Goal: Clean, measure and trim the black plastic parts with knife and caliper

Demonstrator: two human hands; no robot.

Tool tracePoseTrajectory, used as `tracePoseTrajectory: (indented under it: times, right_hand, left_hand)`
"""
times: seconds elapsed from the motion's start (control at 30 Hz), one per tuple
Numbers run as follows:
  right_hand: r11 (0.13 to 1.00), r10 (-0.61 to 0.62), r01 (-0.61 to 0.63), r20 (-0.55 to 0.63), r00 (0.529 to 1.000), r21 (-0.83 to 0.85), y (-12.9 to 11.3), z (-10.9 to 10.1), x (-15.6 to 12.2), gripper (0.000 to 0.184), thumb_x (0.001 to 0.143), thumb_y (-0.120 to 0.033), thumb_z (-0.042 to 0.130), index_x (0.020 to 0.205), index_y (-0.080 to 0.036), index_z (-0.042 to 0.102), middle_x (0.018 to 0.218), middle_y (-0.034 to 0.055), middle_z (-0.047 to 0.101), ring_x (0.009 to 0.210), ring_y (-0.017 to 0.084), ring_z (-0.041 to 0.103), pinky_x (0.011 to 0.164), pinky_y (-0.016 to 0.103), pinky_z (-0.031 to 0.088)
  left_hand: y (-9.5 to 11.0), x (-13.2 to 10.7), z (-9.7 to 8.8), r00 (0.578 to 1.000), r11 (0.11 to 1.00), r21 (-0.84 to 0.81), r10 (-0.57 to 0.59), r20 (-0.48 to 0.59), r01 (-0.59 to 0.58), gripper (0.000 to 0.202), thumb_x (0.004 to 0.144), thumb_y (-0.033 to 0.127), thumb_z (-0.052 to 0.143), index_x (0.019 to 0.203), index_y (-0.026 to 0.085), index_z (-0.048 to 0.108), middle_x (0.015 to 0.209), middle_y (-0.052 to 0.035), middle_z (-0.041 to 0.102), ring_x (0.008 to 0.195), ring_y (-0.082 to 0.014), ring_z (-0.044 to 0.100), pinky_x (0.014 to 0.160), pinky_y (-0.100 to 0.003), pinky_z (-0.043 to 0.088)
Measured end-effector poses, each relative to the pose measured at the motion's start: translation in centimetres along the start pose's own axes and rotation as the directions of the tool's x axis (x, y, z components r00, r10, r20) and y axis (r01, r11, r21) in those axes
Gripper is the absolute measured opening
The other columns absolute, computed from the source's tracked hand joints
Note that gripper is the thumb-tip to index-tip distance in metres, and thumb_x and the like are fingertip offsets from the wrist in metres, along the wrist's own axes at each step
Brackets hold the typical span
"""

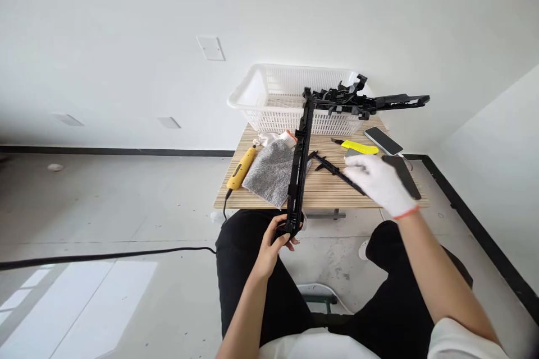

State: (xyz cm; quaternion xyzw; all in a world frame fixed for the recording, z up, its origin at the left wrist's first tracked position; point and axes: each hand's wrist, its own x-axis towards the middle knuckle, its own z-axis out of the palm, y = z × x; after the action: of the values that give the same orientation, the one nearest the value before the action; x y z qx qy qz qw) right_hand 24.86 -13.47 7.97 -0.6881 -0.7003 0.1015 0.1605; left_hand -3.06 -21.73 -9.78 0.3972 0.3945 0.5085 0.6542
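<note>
My bare left hand [272,244] grips the lower end of a long, narrow black plastic part [300,162]. The part stands up at a slant over the table's front edge, and its far end overlaps the basket. My right hand [379,182], in a white glove with an orange cuff, is over the table's right side with its fingers loosely bent and pointing left. No object shows between them. Close by its fingertips are a black caliper [334,170] and a yellow utility knife [359,147]. The glove partly covers the caliper's near end.
A white plastic basket [269,115] at the table's back holds several black plastic parts [345,98], some jutting past its right rim. A grey cloth [269,174], white glove [273,137] and corded yellow tool [241,168] lie left. A phone [383,141] and dark flat slab [402,176] lie right.
</note>
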Motion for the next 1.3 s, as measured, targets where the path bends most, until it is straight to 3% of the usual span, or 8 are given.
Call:
tracePoseTrajectory:
  times: [0.1,0.2,0.43,0.67,0.83,1.0,1.13,1.3]
  right_hand:
    - [0.972,0.053,-0.024,0.118,0.992,-0.234,-0.6,2.7,1.0,0.046,0.090,-0.050,0.061,0.123,-0.018,0.068,0.125,0.0159,0.065,0.115,0.033,0.062,0.093,0.042,0.051]
    - [0.924,0.112,-0.064,0.106,0.988,-0.377,-1.5,4.2,2.0,0.037,0.091,-0.037,0.054,0.113,-0.012,0.071,0.117,0.0194,0.067,0.111,0.034,0.064,0.085,0.040,0.051]
    - [0.928,0.215,-0.102,0.290,0.933,-0.359,-0.8,2.7,2.8,0.034,0.087,-0.036,0.052,0.107,-0.016,0.069,0.107,0.0178,0.071,0.101,0.036,0.068,0.073,0.039,0.049]
    - [0.985,0.162,-0.161,0.012,0.987,-0.067,2.3,3.4,-0.4,0.033,0.094,-0.045,0.046,0.113,-0.022,0.061,0.103,0.0119,0.073,0.092,0.030,0.068,0.070,0.034,0.043]
    - [0.984,0.164,-0.158,-0.058,0.985,0.087,2.1,4.1,-4.2,0.045,0.090,-0.063,0.050,0.086,-0.021,0.064,0.065,0.0044,0.065,0.064,0.022,0.062,0.058,0.029,0.039]
    - [0.996,-0.012,0.012,-0.003,1.000,-0.093,0.2,5.6,-6.1,0.053,0.082,-0.069,0.054,0.067,-0.019,0.066,0.052,0.0042,0.057,0.053,0.019,0.056,0.053,0.028,0.031]
    - [0.967,-0.112,0.109,-0.001,0.994,-0.230,-1.0,6.8,-5.8,0.050,0.086,-0.061,0.048,0.064,-0.019,0.065,0.051,0.0045,0.058,0.051,0.018,0.055,0.052,0.028,0.026]
    - [0.904,-0.161,0.195,0.119,0.980,-0.381,-2.4,7.2,-5.0,0.049,0.090,-0.058,0.043,0.069,-0.019,0.066,0.055,0.0055,0.061,0.054,0.019,0.057,0.051,0.028,0.018]
  left_hand:
    - [0.0,0.1,0.0,1.000,1.000,0.003,0.015,0.008,-0.015,0.040,0.087,0.031,0.068,0.123,0.020,0.054,0.112,-0.0102,0.073,0.071,-0.0158,0.069,0.061,-0.028,0.054]
    - [0.0,0.2,0.1,1.000,1.000,0.000,0.026,0.017,-0.026,0.039,0.087,0.030,0.066,0.123,0.020,0.054,0.111,-0.0104,0.073,0.071,-0.0152,0.068,0.061,-0.028,0.054]
    - [0.0,0.2,0.1,0.996,0.997,-0.005,0.082,0.026,-0.082,0.038,0.087,0.031,0.069,0.122,0.020,0.057,0.104,-0.0081,0.073,0.068,-0.0146,0.068,0.057,-0.025,0.054]
    - [0.5,0.1,0.7,0.996,0.996,0.014,0.085,0.018,-0.086,0.045,0.085,0.037,0.075,0.122,0.018,0.057,0.102,-0.0101,0.073,0.065,-0.0147,0.069,0.052,-0.024,0.056]
    - [0.6,0.1,1.0,0.998,0.997,0.053,0.060,-0.025,-0.058,0.055,0.080,0.036,0.081,0.126,0.016,0.058,0.103,-0.0108,0.070,0.069,-0.0178,0.072,0.050,-0.024,0.057]
    - [0.6,0.1,1.3,0.998,0.996,0.072,0.050,-0.025,-0.048,0.058,0.079,0.036,0.083,0.127,0.016,0.058,0.101,-0.0105,0.069,0.070,-0.0198,0.074,0.051,-0.024,0.057]
    - [0.8,0.0,1.3,0.998,0.996,0.078,0.052,-0.028,-0.050,0.056,0.078,0.037,0.083,0.124,0.015,0.060,0.104,-0.0122,0.071,0.067,-0.0197,0.074,0.051,-0.025,0.057]
    - [1.1,-0.2,1.1,0.999,0.995,0.102,0.024,-0.027,-0.021,0.053,0.076,0.040,0.084,0.118,0.014,0.066,0.107,-0.0136,0.073,0.062,-0.0184,0.074,0.053,-0.025,0.056]
